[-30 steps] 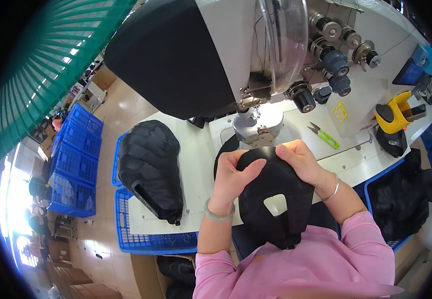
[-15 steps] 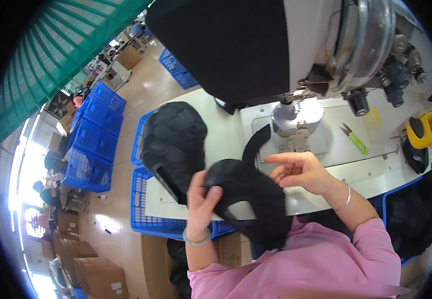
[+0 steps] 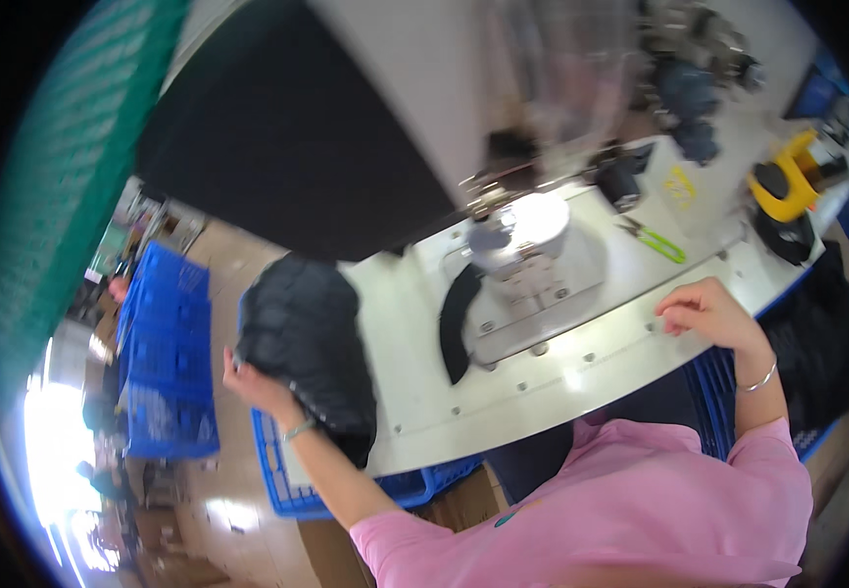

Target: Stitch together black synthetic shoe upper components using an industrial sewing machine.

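My left hand (image 3: 260, 390) is at the left edge of a stack of black fabric pieces (image 3: 307, 333), perhaps cap parts, at the table's left end. Its fingers look apart with nothing in them, though blur softens their tips. Over the front right part of the table, my right hand (image 3: 706, 314) is empty, its fingers loosely bent. A curved black strip (image 3: 459, 323) lies flat on the white table (image 3: 400, 392), left of the metal plate of the sewing machine (image 3: 522, 235). Green-handled thread snips (image 3: 661, 245) rest to the right of the machine.
The dark machine head cover (image 3: 297, 137) blocks the upper view. Blue crates (image 3: 165, 343) are stacked on the floor at left, and another blue crate (image 3: 287, 480) is under the table's left corner. A yellow and black holder (image 3: 787, 186) stands at far right, above black fabric (image 3: 816, 343).
The black fabric piece has left my left hand, which moved left to the stack. The curved strip now lies on the table. My right hand moved right. The view has shifted and turned.
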A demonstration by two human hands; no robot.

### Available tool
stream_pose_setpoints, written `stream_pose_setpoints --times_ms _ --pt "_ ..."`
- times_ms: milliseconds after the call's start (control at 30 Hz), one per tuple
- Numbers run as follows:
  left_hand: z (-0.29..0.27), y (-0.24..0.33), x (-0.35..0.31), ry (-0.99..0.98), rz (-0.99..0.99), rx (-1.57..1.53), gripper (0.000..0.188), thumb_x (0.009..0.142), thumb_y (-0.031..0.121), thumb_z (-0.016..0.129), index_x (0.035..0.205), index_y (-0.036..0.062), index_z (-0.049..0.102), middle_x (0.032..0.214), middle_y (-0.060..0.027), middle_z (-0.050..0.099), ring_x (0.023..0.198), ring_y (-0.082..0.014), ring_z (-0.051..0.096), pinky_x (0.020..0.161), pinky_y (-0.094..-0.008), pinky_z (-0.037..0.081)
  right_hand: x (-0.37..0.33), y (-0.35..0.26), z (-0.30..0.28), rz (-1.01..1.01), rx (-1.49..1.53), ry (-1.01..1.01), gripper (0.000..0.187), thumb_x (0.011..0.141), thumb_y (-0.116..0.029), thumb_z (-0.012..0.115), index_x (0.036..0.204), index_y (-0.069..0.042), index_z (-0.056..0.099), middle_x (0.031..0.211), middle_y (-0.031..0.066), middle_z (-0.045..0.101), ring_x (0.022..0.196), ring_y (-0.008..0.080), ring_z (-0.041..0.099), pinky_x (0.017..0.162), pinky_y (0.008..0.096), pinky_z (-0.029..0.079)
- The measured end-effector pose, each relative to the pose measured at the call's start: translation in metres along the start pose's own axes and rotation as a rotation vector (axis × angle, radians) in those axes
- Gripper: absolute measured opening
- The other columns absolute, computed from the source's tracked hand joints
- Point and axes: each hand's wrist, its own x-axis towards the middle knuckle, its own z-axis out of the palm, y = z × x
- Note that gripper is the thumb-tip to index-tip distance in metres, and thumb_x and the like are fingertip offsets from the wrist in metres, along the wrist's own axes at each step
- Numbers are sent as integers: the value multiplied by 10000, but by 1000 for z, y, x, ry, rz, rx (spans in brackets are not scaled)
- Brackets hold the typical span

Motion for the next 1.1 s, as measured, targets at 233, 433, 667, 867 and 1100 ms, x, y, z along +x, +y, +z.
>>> stream_pose_setpoints --times_ms 233,433,667,867,1100 --pt "-45 25 -10 -117 33 65 418 1053 272 390 1296 -34 537 1318 -199 568 1231 -321 523 1028 -397 407 -62 50 -149 539 -1085 1116 290 865 -293 646 894 -7 686 835 226 681 855 393 673 751 476 554" --pt "-70 138 -20 -100 349 246 330 1006 147 516 1289 -19 552 1326 -179 566 1239 -326 523 1039 -402 406 -21 101 -232 573 -1035 1131 396 879 -216 617 1211 -10 558 1193 268 592 1118 466 576 933 485 495" --pt "-30 223 -62 -630 375 -119 276 868 19 603 1139 -30 629 1302 -201 554 1202 -365 516 1027 -421 391 -58 77 -241 692 -1325 998 163 872 -77 532 972 -14 644 1006 217 681 999 378 656 826 475 540" --pt "49 225 -97 -908 308 -220 377 853 85 678 1212 22 580 1300 -193 559 1193 -374 520 1005 -424 433 -122 -5 -163 184 -1334 690 219 689 28 584 828 -67 723 913 157 707 861 362 651 745 419 529" --pt "86 202 -131 -1001 214 -112 437 823 1 634 1243 19 518 1252 -224 558 1175 -392 526 979 -441 453 -14 -83 -11 -1135 -939 317 308 740 18 633 1022 -83 706 1085 57 690 1034 237 648 852 389 510"
